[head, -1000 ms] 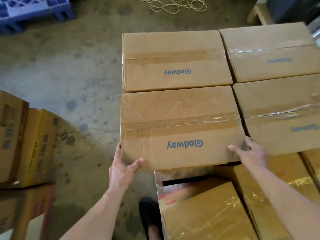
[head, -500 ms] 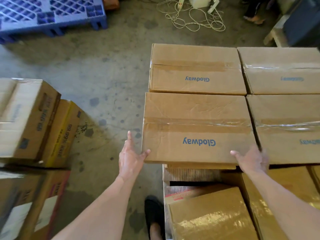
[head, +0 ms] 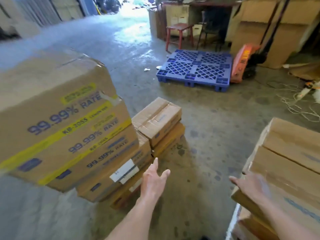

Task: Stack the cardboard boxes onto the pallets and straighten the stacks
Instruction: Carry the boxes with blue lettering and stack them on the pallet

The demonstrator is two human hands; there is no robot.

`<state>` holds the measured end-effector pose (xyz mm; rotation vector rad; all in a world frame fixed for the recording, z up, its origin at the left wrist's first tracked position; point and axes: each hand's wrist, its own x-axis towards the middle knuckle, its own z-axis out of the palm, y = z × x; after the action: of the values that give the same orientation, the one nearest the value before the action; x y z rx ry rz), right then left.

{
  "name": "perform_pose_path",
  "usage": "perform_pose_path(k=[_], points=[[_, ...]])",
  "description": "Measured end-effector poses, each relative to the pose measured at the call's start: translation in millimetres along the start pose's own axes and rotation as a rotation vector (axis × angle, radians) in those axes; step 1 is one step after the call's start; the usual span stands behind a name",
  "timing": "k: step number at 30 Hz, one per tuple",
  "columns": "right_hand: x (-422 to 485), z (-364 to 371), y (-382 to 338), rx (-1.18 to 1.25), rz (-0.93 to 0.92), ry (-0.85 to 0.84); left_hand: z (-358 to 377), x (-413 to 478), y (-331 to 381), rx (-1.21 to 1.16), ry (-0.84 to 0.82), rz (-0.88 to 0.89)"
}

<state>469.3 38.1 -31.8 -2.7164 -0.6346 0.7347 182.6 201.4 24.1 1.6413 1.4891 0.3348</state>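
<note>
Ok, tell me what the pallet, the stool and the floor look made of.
The pallet looks like moulded plastic: uniform matte blue, open lattice deck. The stool is probably painted wood: red, with plain straight legs. The floor looks like bare concrete: grey, blotchy and stained.

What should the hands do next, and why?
Probably reach the left hand forward to the small top box on the low pile. It and the right hand look open, gripping nothing, and that box lies just ahead.

Left stacked boxes [head: 65,129]: "99.99% RATE", "KB-2055".
</note>
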Motion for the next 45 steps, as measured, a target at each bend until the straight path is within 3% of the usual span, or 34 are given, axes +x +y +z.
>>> perform_pose_path(k=[7, 9, 15, 19, 22, 26, 29, 32, 36, 45], points=[[-93, 5, -245, -0.041, -0.447, -0.057, -163, -25, -44, -0.023, 0.417, -0.04], [-106, 5, -296, 0.004, -0.547, -0.091, -196, -31, -55, -0.143, 0.649, 0.032], [-127, -42, -455, 0.269, -0.713, -0.056, -326, -30, -20, -0.152, 1.31, 0.034], [-121, -68, -536, 0.419, -0.788, -0.063, -394, -15, -15, -0.124, 1.493, -0.056], [-112, -68, -568, 0.413, -0.784, -0.136, -420, -3, -20, -0.204, 1.423, -0.279], [-92, -54, -582, 0.462, -0.731, -0.298, -430, 11, -36, -0.44, 1.125, -0.45], [-74, -50, -594, 0.535, -0.673, -0.356, -434, 19, -47, -0.592, 1.095, -0.416], [-61, -48, -601, 0.62, -0.555, -0.532, -443, 21, -50, -0.789, 1.029, -0.353], [-62, -39, -596, 0.66, -0.506, -0.738, -448, 19, -56, -0.811, 0.858, -0.282], [-120, -52, -574, 0.842, -0.533, -0.605, -477, -1, -61, -0.887, 0.725, -0.086]])
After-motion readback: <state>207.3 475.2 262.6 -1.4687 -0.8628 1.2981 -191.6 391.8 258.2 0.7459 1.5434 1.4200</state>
